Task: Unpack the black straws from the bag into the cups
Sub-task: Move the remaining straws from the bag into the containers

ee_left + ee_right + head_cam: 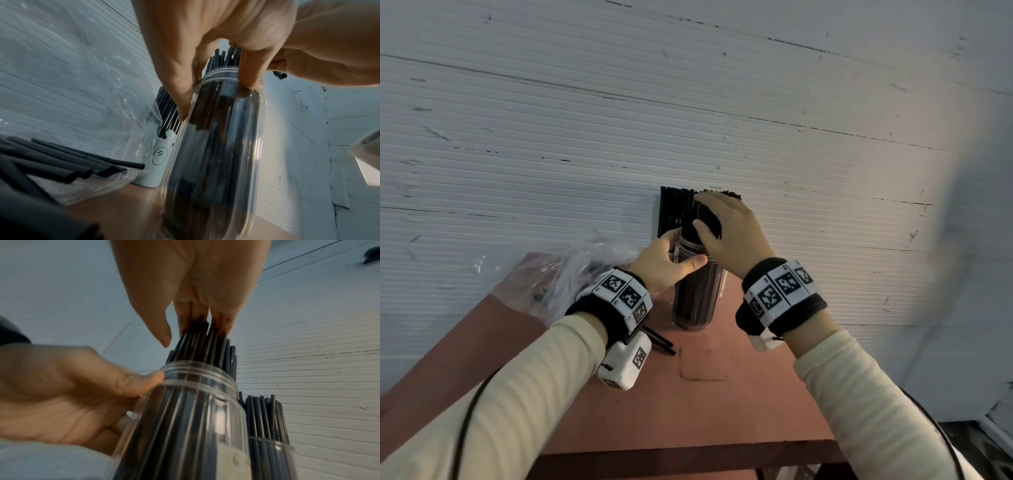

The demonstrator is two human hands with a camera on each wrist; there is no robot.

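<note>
A clear plastic cup (695,294) packed with black straws (697,219) stands on the brown table (688,404). My left hand (674,257) grips the cup's threaded neck, thumb on the near side, fingers (180,91) on the far side. My right hand (709,219) lies over the straw tops; in the right wrist view its straight fingertips (205,318) press on the straw ends (201,340) and the thumb stands just apart. The crumpled clear bag (558,274) lies to the left, with several black straws (61,162) still in it.
Behind the held cup stand a white cup with a bear face (162,155) and another clear cup (267,443), both full of straws. Two loose straws (661,342) lie on the table near my left wrist. A white ribbed wall (688,102) rises right behind.
</note>
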